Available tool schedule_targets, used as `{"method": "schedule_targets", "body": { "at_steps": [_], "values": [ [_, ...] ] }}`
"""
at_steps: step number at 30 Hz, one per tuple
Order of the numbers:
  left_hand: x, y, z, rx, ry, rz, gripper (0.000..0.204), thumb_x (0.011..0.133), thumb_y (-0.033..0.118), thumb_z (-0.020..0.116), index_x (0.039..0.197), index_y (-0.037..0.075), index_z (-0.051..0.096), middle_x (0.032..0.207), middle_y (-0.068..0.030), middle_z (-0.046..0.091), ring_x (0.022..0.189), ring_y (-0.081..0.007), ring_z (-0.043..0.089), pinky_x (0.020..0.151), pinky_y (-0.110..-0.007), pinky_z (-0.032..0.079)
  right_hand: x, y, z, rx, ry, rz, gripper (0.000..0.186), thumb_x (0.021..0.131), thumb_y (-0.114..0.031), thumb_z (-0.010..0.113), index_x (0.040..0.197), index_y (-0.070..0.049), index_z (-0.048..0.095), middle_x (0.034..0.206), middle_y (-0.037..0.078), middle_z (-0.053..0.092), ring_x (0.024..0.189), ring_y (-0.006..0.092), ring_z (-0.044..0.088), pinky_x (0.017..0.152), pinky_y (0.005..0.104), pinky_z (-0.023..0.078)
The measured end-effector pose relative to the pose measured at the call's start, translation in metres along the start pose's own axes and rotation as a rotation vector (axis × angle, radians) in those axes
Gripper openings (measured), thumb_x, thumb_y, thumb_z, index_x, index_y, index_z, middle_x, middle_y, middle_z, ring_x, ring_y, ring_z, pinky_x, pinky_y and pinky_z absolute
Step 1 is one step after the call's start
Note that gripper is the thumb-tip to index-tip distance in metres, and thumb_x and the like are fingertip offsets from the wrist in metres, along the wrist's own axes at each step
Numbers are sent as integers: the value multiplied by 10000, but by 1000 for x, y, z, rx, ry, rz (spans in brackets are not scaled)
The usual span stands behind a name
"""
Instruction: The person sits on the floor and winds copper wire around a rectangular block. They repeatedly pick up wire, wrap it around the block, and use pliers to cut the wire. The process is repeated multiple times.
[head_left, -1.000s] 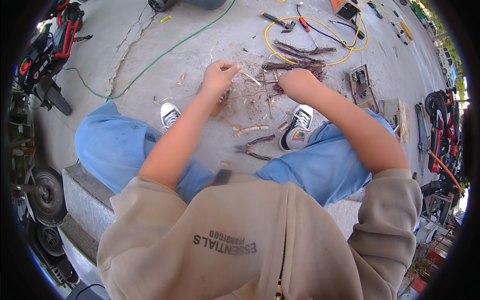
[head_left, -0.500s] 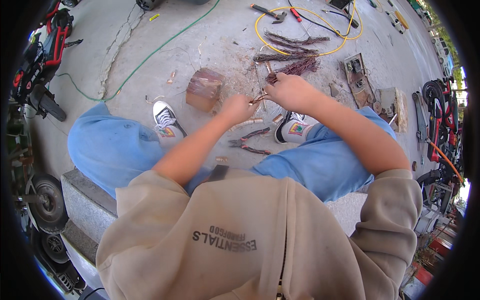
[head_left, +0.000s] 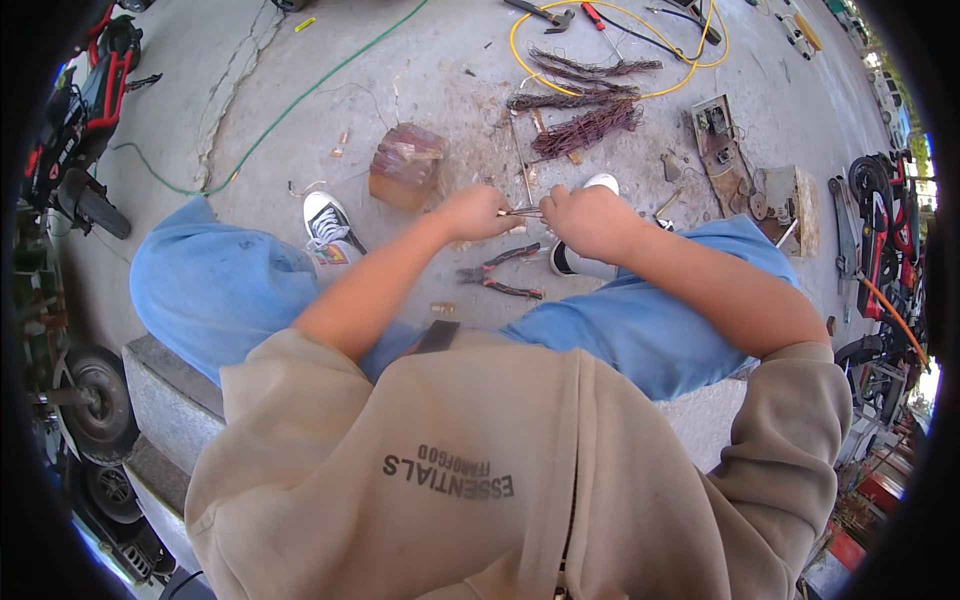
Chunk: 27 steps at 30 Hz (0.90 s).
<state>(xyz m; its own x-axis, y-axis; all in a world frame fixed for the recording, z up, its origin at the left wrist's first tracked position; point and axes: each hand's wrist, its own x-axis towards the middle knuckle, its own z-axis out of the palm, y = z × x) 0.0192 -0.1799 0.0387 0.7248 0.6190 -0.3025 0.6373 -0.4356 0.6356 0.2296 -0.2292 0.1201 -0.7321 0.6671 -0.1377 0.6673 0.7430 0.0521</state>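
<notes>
My left hand (head_left: 475,212) and my right hand (head_left: 590,222) are pinched closed on a short, thin bunch of wires (head_left: 522,212) stretched between their fingertips, over the concrete between my shoes. Below them, black-and-red pliers (head_left: 510,288) lie open on the ground. A rough reddish-brown block (head_left: 405,165) sits beyond my left hand. Tangled dark and purplish wire bundles (head_left: 585,130) lie beyond my right hand, along with a thin rod. To the right is a rusty opened metal housing (head_left: 718,160) with small parts.
A yellow hose (head_left: 515,50) loops around a hammer (head_left: 545,15) and red screwdriver (head_left: 592,18) farther off. A green hose (head_left: 300,100) crosses left of a floor crack. Motorbikes (head_left: 95,130) line both sides. A pale box (head_left: 795,200) stands right; a concrete ledge (head_left: 170,400) is beside me.
Both hands have moved down toward me, away from the wire bundles. My left hand dropped from higher up, uncovering the block. Both hands now meet on the thin wires.
</notes>
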Motion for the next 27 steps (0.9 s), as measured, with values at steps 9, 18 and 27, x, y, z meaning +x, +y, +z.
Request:
{"method": "schedule_targets", "body": {
  "at_steps": [9, 18, 27],
  "values": [
    [2, 0, 5, 251, 253, -5, 278, 897, 390, 552, 891, 188, 744, 734, -146, 662, 706, -347, 639, 622, -457, 503, -1, 3, 6, 1124, -248, 483, 225, 897, -254, 588, 872, -31, 575, 648, 71, 551, 583, 233, 584, 521, 362, 470],
    [-2, 4, -3, -17, 5, -41, 274, 864, 361, 601, 980, 151, 734, 807, -160, 678, 765, -349, 650, 695, -434, 517, -1, 4, -31, -16, 20, -161, 228, 850, -265, 595, 955, -63, 575, 767, 39, 555, 828, 211, 576, 643, 355, 501],
    [1, 9, 13, 63, 106, 38, 347, 913, 413, 548, 872, 115, 722, 783, -179, 665, 763, -370, 638, 666, -449, 508, 3, 13, -12, 439, -280, 131, 283, 907, -245, 565, 716, -36, 578, 608, 106, 587, 560, 242, 597, 523, 368, 474]
  ]
}}
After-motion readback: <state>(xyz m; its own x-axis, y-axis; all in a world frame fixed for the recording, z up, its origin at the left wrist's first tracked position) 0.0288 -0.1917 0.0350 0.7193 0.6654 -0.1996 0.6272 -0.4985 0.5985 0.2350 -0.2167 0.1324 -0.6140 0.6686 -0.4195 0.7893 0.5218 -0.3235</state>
